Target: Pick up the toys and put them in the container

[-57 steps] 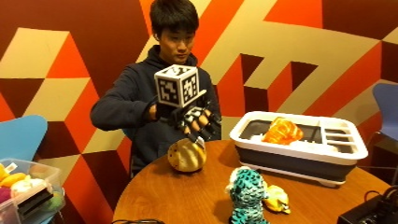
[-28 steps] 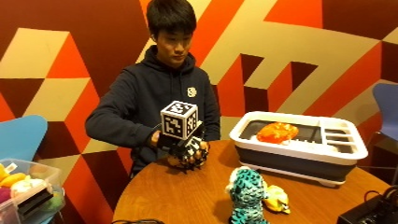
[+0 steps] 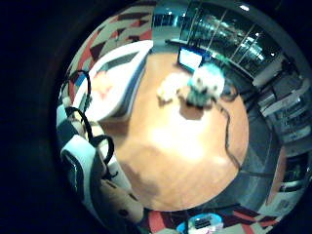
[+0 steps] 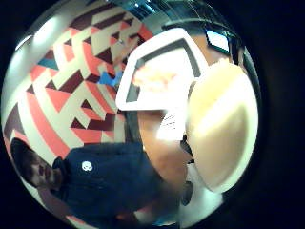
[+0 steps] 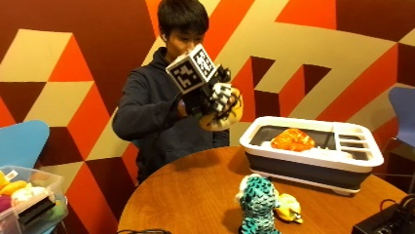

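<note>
Your gloved right hand is raised at chest height, well above the counter, fingers curled round a tan round plush toy pressed against your palm. The white-rimmed container sits on the counter off to the side and below, already holding an orange toy. A teal spotted plush stands on the counter with a small yellow toy just beside it.
</note>
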Action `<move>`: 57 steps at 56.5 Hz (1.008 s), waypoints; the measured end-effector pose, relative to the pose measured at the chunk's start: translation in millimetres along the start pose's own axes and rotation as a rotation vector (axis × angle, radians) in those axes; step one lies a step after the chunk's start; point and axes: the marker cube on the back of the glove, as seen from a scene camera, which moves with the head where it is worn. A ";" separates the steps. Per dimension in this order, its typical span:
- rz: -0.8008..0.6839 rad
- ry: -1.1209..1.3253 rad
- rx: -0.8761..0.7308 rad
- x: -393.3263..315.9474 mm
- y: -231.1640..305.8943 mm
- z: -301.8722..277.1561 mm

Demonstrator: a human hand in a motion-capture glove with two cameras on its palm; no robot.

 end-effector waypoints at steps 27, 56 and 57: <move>0.082 -0.221 0.291 -47.9 -167.3 46.2; 0.218 0.041 -0.069 59.2 -123.7 9.8; 0.235 0.058 -0.068 68.1 -120.5 4.9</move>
